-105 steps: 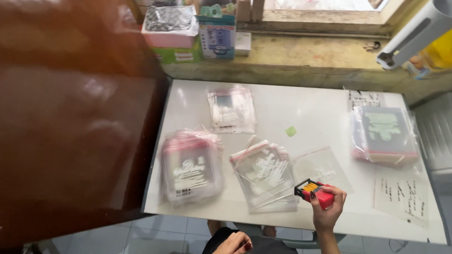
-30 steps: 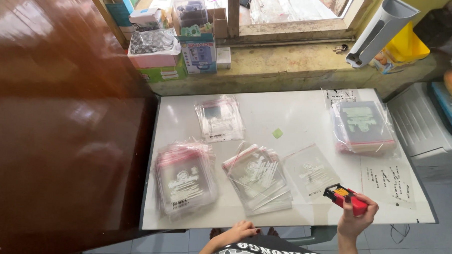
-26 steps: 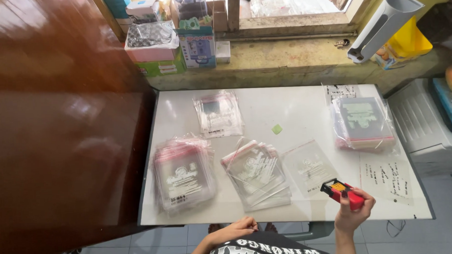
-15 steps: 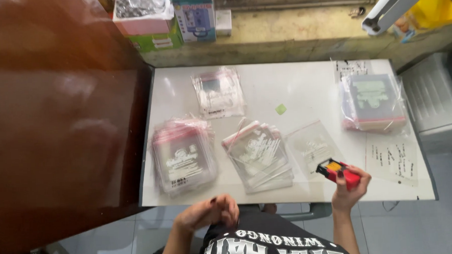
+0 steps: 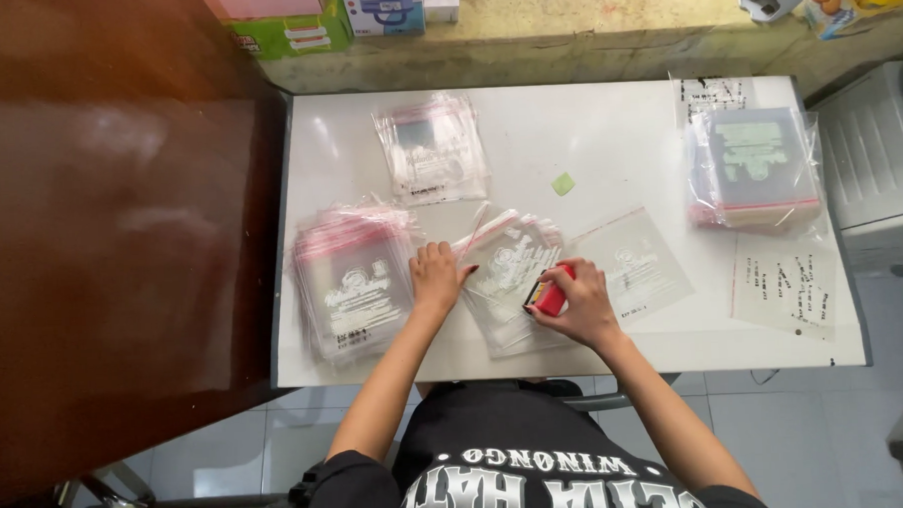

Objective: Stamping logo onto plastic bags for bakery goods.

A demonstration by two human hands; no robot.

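Now the right hand (image 5: 578, 305) clasps a small red stamper (image 5: 550, 295), pressing clear printed bags (image 5: 507, 272).

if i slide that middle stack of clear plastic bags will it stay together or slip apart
Probably slips apart: the stack of bags is already fanned unevenly, and the film looks glossy. Likely light and floppy. The left hand lies flat beside it; the right hand holds a red stamp.

Lay on white surface (image 5: 617, 128): bag stack (image 5: 431, 148) at back, green scrap (image 5: 563, 184), wrapped pile (image 5: 755, 168) right, handwritten sheet (image 5: 784, 282).
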